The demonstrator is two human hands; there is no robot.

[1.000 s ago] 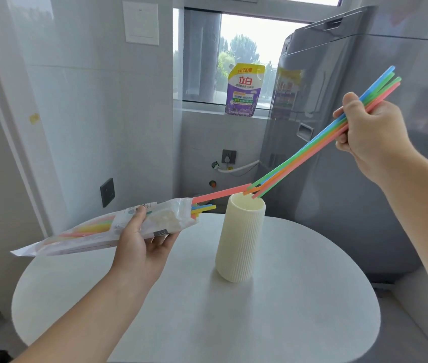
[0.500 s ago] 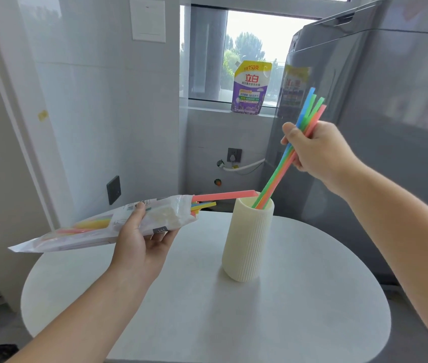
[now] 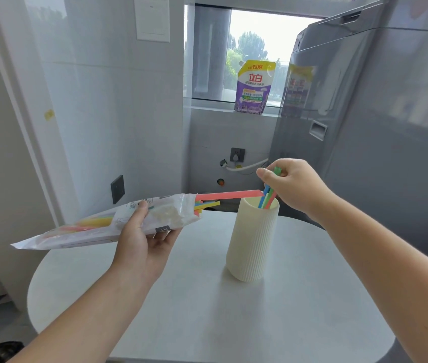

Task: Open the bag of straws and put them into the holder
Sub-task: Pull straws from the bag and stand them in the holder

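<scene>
Pinching straws (image 3: 266,198) standing in holder (image 3: 254,242), right hand (image 3: 296,184) curled; left hand (image 3: 142,242) grips bag (image 3: 89,229) left.

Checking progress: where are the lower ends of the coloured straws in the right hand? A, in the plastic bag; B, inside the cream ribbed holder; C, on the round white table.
B: the right hand pinches the coloured plastic straws, whose lower ends sit inside the rim of the tall cream ribbed holder.
</scene>
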